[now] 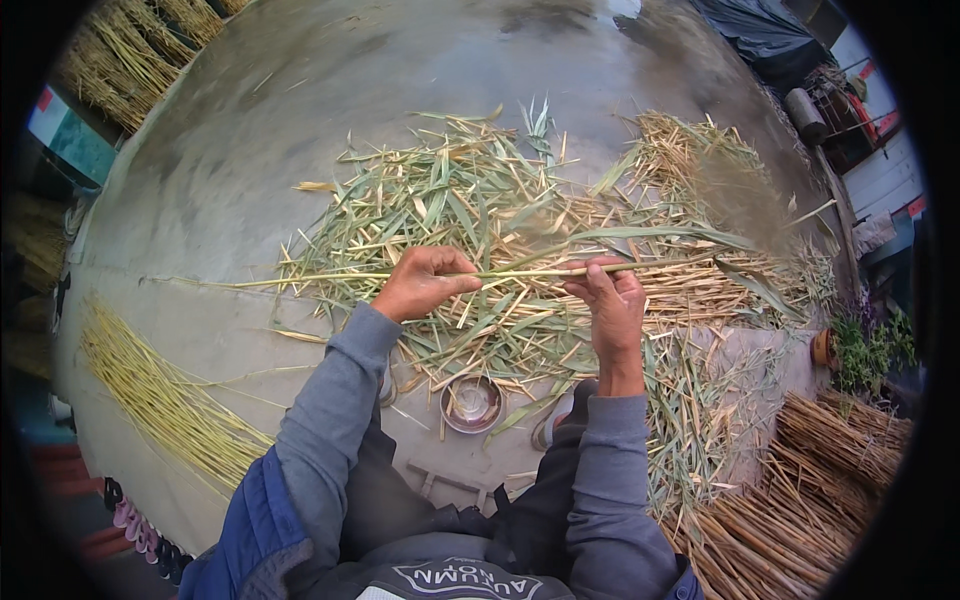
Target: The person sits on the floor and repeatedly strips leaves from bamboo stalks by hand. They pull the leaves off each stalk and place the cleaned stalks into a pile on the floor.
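Observation:
A long reed stalk (pixel 530 272) runs level across both hands, its thin pale end reaching far left and its leafy end to the right. My left hand (pixel 428 280) pinches it between thumb and fingers. Further right, my right hand (pixel 608 290) grips the same stalk, its fingers curled round it. Green leaves (pixel 650 232) hang off the right part of the stalk. Beneath the hands spreads a wide heap of stripped leaves and cut stalk pieces (pixel 450 200). A round metal bowl (pixel 473 404) stands on the ground between my feet.
A bundle of thin yellow-green stalks (pixel 165 395) lies at left. Brown stalks (pixel 790 500) are stacked at lower right, near a potted plant (pixel 868 345). Tall dry bundles (pixel 120 65) stand at far left. Several pairs of shoes (pixel 145 535) line the lower left. Concrete ground (pixel 250 120) surrounds the heap.

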Available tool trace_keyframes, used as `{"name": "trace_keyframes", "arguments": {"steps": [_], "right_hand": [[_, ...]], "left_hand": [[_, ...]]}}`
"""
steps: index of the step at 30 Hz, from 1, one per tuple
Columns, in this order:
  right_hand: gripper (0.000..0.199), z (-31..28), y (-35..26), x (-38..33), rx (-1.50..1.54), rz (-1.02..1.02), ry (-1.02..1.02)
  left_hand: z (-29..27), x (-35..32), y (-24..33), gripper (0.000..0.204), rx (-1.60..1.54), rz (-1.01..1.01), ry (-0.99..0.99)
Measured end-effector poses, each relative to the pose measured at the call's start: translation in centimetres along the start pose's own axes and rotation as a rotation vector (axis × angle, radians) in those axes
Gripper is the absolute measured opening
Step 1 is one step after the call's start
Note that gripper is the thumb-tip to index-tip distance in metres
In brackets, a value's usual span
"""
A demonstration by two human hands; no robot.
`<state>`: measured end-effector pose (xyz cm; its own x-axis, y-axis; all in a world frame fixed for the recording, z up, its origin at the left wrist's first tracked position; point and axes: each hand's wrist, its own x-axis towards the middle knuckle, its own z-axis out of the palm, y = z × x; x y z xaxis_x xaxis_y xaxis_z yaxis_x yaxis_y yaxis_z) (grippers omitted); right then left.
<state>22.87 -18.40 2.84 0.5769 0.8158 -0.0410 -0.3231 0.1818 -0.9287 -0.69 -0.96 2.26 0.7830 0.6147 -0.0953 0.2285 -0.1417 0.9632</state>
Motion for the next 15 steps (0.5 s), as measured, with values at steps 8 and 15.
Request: {"name": "trace_keyframes", "arguments": {"steps": [8, 15], "right_hand": [[0.018, -0.9, -0.9, -0.8, -0.109, -0.1, -0.022], [0.023, -1.7, -1.1, -0.8, -0.131, -0.1, 0.006]], "left_hand": [[-3.4, 0.7, -0.3, 0.018, -0.534, -0.054, 0.285], [-7.6, 0.3, -3.3, 0.012, 0.445, 0.129, 0.673]]}}
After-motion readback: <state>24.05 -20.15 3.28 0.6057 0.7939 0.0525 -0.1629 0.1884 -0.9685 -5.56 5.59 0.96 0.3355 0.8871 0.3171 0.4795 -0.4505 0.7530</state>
